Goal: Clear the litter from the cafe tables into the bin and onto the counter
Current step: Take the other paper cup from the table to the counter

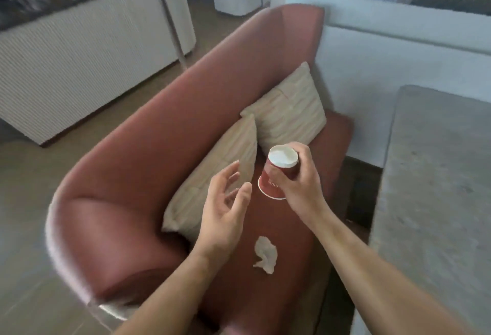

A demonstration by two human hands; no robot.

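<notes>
right hand (297, 185): clamped on a red paper cup (269, 187). Thumb lies across the near side of the wall, and the fingers (303, 154) are curled round the far side up by the white end.
cup attitude: tilted, narrow white end up and toward me, wide rim down. Some print on the red wall is too blurred to read.
cup location: in my grip over the sofa (159, 135) seat, just in front of the cushions. Cannot tell if the rim touches the seat.
left hand (225, 201): holds nothing. Its fingers (228, 175) are apart and loosely curved, thumb out, palm turned to the cup. It is just beside the rim, not touching.
tissue (265, 255): crumpled and white, lying on the seat about midway between backrest and front edge, toward the armrest end near me. It sits below both my hands, and neither touches it.
near cushion (212, 180): cream, leaning on the backrest, partly behind my left hand.
far cushion (289, 111): cream, leaning at the far end of the seat and overlapping the near one's corner.
table (438, 175): grey stone top facing the sofa's front edge, on my right.
counter (79, 63): white with a ribbed front, across the floor behind the sofa back.
count: 1 cup, 1 tissue, 2 cushions, 1 sofa, 1 table.
</notes>
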